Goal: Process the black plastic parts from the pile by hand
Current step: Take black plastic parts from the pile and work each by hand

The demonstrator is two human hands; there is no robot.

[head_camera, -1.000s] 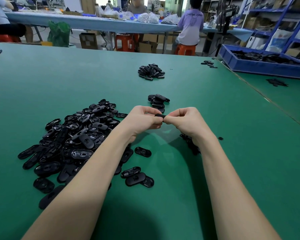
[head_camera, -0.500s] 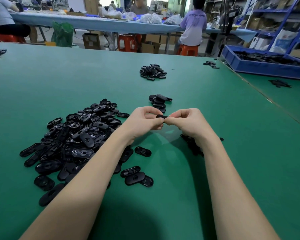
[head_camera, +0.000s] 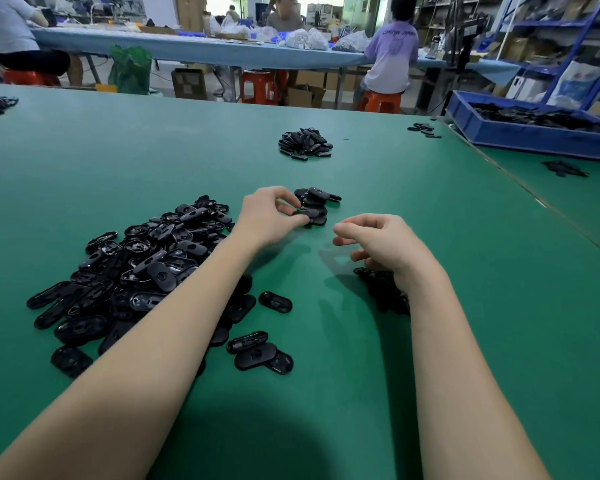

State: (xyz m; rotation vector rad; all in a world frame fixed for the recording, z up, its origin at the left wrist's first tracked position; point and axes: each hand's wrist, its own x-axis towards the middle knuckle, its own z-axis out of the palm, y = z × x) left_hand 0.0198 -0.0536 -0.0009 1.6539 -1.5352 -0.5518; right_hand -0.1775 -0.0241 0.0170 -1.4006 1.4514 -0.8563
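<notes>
The left grip (head_camera: pixel 274 216) pinches a black part (head_camera: pixel 309 213) at the small stack (head_camera: pixel 316 206) on the green desk (head_camera: pixel 430 237); the right grip (head_camera: pixel 378 244) (loosely curled, released) hovers just beside it, the pile (head_camera: pixel 136 268) lying leftward.

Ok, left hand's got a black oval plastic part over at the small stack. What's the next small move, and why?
Probably let go: the left hand pinches the black oval plastic part right at the small stack of black parts, so it looks ready to be laid there. The right hand hangs loosely curled and holds nothing, so afterwards the left could reach back to the big pile of black plastic parts.
</notes>
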